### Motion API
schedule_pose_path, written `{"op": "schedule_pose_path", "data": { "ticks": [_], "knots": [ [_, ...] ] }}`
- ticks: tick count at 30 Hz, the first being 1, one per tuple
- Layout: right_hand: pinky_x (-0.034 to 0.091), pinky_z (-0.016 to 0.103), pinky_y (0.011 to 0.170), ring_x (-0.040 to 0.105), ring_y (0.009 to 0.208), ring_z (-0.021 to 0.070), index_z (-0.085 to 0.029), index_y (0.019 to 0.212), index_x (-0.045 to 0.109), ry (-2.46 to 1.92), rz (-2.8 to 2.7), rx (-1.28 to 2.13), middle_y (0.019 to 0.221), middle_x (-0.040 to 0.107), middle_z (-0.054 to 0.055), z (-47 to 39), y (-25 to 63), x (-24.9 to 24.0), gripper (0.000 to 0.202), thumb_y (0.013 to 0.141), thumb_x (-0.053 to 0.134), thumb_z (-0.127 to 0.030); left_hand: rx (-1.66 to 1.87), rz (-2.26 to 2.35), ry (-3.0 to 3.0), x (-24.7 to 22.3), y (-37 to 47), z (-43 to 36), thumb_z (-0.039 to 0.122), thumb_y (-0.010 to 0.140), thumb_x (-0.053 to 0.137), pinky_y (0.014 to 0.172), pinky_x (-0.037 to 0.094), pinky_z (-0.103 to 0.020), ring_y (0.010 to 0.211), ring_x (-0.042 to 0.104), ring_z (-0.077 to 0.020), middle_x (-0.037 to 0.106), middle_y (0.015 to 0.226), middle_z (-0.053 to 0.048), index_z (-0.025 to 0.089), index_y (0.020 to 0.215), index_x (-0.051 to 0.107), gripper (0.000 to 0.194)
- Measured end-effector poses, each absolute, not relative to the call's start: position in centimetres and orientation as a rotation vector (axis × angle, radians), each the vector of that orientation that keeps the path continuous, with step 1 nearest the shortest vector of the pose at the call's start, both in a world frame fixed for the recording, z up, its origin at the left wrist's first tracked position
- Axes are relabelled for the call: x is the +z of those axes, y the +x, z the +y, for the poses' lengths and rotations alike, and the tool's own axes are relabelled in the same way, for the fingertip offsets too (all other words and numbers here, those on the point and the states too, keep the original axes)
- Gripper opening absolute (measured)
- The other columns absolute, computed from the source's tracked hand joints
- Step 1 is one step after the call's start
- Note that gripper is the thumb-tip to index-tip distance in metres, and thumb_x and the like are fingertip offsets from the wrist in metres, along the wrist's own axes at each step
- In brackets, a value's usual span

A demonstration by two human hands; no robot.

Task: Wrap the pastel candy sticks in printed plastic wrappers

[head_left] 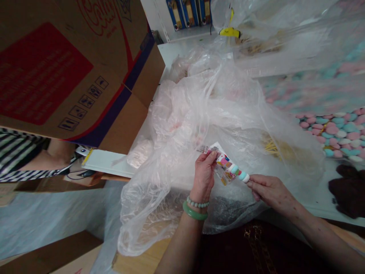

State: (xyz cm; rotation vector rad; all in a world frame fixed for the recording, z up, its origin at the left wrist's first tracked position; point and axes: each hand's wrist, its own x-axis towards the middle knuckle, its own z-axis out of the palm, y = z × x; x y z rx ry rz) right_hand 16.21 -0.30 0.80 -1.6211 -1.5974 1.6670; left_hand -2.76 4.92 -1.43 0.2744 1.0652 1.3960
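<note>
My left hand (203,171), with a green bangle and a beaded bracelet at the wrist, pinches the top of a small printed clear packet (223,176). My right hand (266,189) grips the white lower end of a candy skewer (237,172), a row of white, mint, green, red and brown pieces. The skewer's upper part lies at the packet; whether it is inside or only in front of it, I cannot tell. Beneath both hands spreads a large crumpled clear plastic bag (182,160). Thin yellowish sticks (272,146) show through plastic beyond my right hand.
A big printed carton (114,76) stands at the left, with another person's arm (47,158) below it. Pink, blue and white candies (336,133) lie at the right, near a dark brown item (348,190). Blue boxes (189,13) stand at the back.
</note>
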Motion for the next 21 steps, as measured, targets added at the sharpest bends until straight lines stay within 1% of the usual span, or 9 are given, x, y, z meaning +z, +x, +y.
{"op": "schedule_pose_path", "data": {
  "ticks": [3, 7, 10, 13, 15, 16, 18, 19, 21],
  "knots": [
    [0.023, 0.02, 0.043, 0.038, 0.043, 0.0065, -0.016, 0.061, 0.056, -1.553, -1.355, 1.878, 0.048, 0.05, -0.003, -0.3, 16.1, 0.6, 0.033, 0.082, 0.053, -0.042, 1.361, 1.068, 0.325, -1.2, -2.5, 4.9, 0.021, 0.06, 0.078, 0.062, 0.045, -0.02, 0.059, 0.058, -0.0079, 0.066, 0.066, 0.0, 0.012, 0.069, 0.068, 0.016],
    [0.009, 0.02, 0.033, 0.017, 0.03, 0.0032, -0.015, 0.081, 0.061, -1.316, -0.805, 2.318, 0.041, 0.045, -0.007, -0.2, 16.7, 0.0, 0.026, 0.078, 0.059, -0.041, 1.287, 1.031, 0.284, -1.7, -2.7, 4.9, 0.02, 0.061, 0.079, 0.064, 0.047, -0.022, 0.062, 0.06, -0.0091, 0.065, 0.068, 0.0, 0.012, 0.071, 0.067, 0.017],
    [0.008, 0.019, 0.03, 0.011, 0.029, 0.0032, -0.017, 0.083, 0.06, -1.132, -0.575, 2.485, 0.037, 0.037, -0.01, -0.1, 17.2, -0.4, 0.024, 0.074, 0.062, -0.039, 1.276, 0.973, 0.205, -2.3, -2.9, 4.9, 0.02, 0.061, 0.079, 0.067, 0.048, -0.024, 0.066, 0.061, -0.0106, 0.066, 0.07, 0.0, 0.013, 0.072, 0.065, 0.018],
    [0.009, 0.019, 0.03, 0.011, 0.029, 0.0036, -0.018, 0.084, 0.059, -1.174, -0.629, 2.463, 0.039, 0.037, -0.01, -0.1, 16.9, -0.4, 0.025, 0.075, 0.06, -0.041, 1.25, 0.993, 0.218, -2.4, -2.9, 4.8, 0.022, 0.062, 0.078, 0.068, 0.05, -0.027, 0.066, 0.063, -0.0132, 0.066, 0.069, -0.002, 0.012, 0.07, 0.064, 0.019],
    [0.012, 0.019, 0.031, 0.018, 0.03, 0.0046, -0.017, 0.08, 0.059, -1.362, -0.891, 2.284, 0.043, 0.043, -0.007, -0.1, 16.5, -0.2, 0.026, 0.08, 0.054, -0.043, 1.237, 1.042, 0.262, -2.1, -2.9, 4.7, 0.024, 0.061, 0.078, 0.069, 0.051, -0.03, 0.066, 0.064, -0.0154, 0.066, 0.069, -0.003, 0.012, 0.069, 0.064, 0.021],
    [0.017, 0.02, 0.033, 0.025, 0.033, 0.0057, -0.017, 0.076, 0.059, -1.47, -1.101, 2.118, 0.045, 0.046, -0.005, -0.2, 16.2, -0.2, 0.028, 0.082, 0.05, -0.042, 1.235, 1.067, 0.286, -1.9, -2.8, 4.7, 0.025, 0.06, 0.078, 0.068, 0.051, -0.031, 0.066, 0.064, -0.016, 0.067, 0.069, -0.003, 0.011, 0.068, 0.064, 0.021],
    [0.029, 0.021, 0.042, 0.043, 0.043, 0.0099, -0.017, 0.07, 0.058, -1.632, -1.594, 1.623, 0.053, 0.054, 0.001, -0.5, 15.9, -0.2, 0.031, 0.087, 0.044, -0.039, 1.232, 1.12, 0.328, -1.6, -2.8, 4.8, 0.026, 0.058, 0.078, 0.066, 0.051, -0.03, 0.062, 0.063, -0.0157, 0.066, 0.066, -0.004, 0.011, 0.068, 0.065, 0.022],
    [0.033, 0.023, 0.048, 0.05, 0.051, 0.0126, -0.017, 0.071, 0.059, -1.663, -1.821, 1.339, 0.058, 0.057, 0.004, -0.7, 15.9, -0.4, 0.031, 0.089, 0.041, -0.035, 1.23, 1.146, 0.343, -1.4, -2.9, 4.9, 0.026, 0.057, 0.078, 0.064, 0.05, -0.03, 0.06, 0.062, -0.0151, 0.066, 0.065, -0.004, 0.011, 0.067, 0.065, 0.023],
    [0.037, 0.026, 0.056, 0.057, 0.062, 0.0165, -0.016, 0.083, 0.063, -1.65, -2.158, 0.852, 0.069, 0.063, 0.007, -1.2, 15.9, -0.9, 0.03, 0.091, 0.036, -0.027, 1.236, 1.186, 0.356, -1.4, -3.1, 5.0, 0.026, 0.057, 0.078, 0.061, 0.049, -0.028, 0.058, 0.061, -0.0137, 0.065, 0.064, -0.003, 0.011, 0.067, 0.065, 0.022]
  ]
}}
